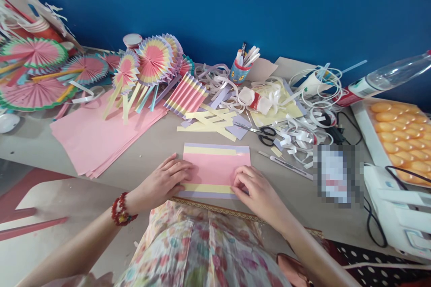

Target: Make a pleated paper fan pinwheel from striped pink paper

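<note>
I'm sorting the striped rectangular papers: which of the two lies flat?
The striped sheet touched by the left hand and right hand; the other striped paper, beside the fans, is pleated.

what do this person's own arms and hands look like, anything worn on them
Both the left hand and the right hand are ungloved, and both forearms show no sleeves. The left wrist wears a chunky red beaded bracelet that looks like several strands, with a few beads of other colours. Nothing shows on the right wrist.
</note>
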Available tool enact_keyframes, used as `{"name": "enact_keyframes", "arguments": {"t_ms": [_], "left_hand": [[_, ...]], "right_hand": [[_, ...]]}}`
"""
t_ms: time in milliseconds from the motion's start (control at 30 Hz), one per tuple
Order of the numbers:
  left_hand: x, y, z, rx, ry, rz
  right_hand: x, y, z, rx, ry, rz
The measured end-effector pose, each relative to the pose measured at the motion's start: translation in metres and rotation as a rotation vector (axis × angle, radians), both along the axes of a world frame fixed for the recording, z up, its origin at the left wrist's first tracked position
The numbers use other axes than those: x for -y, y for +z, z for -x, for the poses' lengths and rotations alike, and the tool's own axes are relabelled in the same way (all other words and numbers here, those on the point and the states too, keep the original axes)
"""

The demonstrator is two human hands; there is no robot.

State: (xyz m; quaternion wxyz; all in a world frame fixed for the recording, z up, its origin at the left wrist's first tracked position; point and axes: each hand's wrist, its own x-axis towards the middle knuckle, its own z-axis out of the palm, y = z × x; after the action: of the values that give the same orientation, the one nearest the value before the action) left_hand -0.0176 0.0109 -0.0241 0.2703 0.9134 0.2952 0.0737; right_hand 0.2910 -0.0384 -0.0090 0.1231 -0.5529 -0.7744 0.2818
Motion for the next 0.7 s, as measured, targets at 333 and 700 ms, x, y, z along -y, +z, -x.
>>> {"name": "enact_keyframes", "arguments": {"t_ms": [333,700], "left_hand": [[0.001,0.001,0.0,0.03,0.023,0.005],[0.016,0.013,-0.016,-0.092,0.026,-0.181]], "right_hand": [[0.003,-0.006,0.0,0.033,-0.048,-0.073],[0.02,-0.002,-0.01,0.025,0.075,-0.123]]}}
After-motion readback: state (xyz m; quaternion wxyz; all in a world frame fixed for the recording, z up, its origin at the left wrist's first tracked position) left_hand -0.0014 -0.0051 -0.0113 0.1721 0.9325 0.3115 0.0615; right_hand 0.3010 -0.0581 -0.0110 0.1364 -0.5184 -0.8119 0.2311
